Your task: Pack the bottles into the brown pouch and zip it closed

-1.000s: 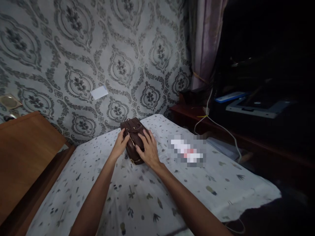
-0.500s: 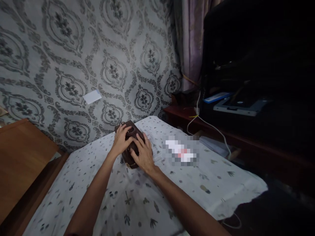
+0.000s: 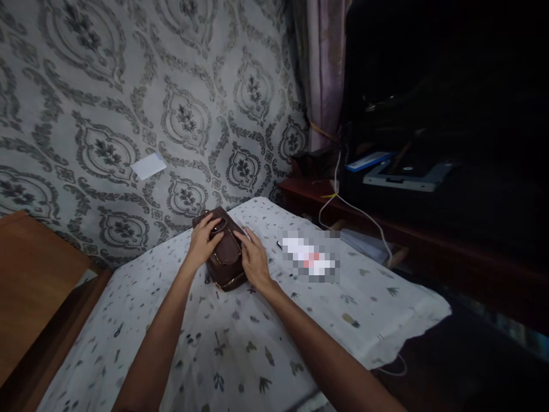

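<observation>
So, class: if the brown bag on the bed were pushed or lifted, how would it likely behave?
The bag looks boxy, so it probably keeps its shape. Lying flat on the soft sheet, it would likely drag, not roll. Both hands, left and right, rest on it; weight can't be judged.

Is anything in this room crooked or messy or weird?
A little. A small white card sits crooked on the patterned wall, with no frame. A white cable dangles loose off the dark shelf beside the bed. The brown bag lies on the sheet with both hands on it, left hand and right hand; it looks undamaged.
</observation>
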Motion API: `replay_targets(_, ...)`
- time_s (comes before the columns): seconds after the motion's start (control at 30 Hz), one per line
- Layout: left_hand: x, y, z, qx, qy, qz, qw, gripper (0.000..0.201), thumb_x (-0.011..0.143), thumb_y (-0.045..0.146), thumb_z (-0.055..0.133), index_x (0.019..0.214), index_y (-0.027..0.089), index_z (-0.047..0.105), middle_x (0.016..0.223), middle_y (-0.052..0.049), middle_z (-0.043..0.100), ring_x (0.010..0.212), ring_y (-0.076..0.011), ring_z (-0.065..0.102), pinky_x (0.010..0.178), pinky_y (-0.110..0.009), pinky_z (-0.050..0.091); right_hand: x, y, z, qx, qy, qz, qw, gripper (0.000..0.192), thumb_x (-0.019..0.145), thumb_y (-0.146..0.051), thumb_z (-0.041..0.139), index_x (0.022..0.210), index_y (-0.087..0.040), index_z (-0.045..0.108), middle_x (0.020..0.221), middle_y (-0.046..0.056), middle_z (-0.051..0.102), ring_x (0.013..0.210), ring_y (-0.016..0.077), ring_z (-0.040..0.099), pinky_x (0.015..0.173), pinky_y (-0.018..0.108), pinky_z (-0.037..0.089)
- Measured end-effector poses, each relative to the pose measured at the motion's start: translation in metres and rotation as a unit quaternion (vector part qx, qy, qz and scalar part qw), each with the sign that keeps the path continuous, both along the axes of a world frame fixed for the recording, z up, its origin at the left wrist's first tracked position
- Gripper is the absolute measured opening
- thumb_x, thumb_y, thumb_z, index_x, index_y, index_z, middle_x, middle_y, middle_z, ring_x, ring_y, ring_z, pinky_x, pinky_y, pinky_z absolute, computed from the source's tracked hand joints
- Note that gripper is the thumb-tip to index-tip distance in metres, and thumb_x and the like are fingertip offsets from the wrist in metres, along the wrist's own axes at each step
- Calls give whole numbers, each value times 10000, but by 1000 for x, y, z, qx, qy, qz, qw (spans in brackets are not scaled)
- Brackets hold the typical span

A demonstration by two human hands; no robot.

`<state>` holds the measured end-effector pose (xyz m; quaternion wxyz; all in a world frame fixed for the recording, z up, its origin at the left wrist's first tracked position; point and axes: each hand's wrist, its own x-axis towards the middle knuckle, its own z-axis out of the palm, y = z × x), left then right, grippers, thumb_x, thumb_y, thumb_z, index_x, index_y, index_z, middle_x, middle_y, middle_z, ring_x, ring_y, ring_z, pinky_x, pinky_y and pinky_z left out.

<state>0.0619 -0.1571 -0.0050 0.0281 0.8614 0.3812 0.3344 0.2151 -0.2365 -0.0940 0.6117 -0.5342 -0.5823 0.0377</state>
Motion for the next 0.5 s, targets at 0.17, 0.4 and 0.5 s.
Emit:
replay_targets(0.17,-1,1,-2,3,-7,-10,1000,428,873,371,592,1271,219,637,1479,-131,500,1375,-303,457,1157,-514,342,1,0,-2,1,-5,-2,1000,572,902,-56,342,1391,-232,580,1473,76,512,1360,207,488,1142,414,428)
replay_targets(0.4,2,-6,-1,12,-3,9,1000,432,886,372,584,1280,201,636,1470,-143,509,1363,-310,472,1154,-513,350,2,1,1,2,38,38,999,506,953,-126,332,1380,-206,592,1460,93,523,1374,201,471,1169,414,386)
replay_targets(0.5,5,-12,2,19,5,22,1000,426,893,372,577,1276,196,639,1455,-144,527,1356,-310,481,1151,-506,357,3,1,6,10,77,55,995,437,1007,-272,359,1380,-211,578,1418,95,562,1349,224,489,1156,451,388)
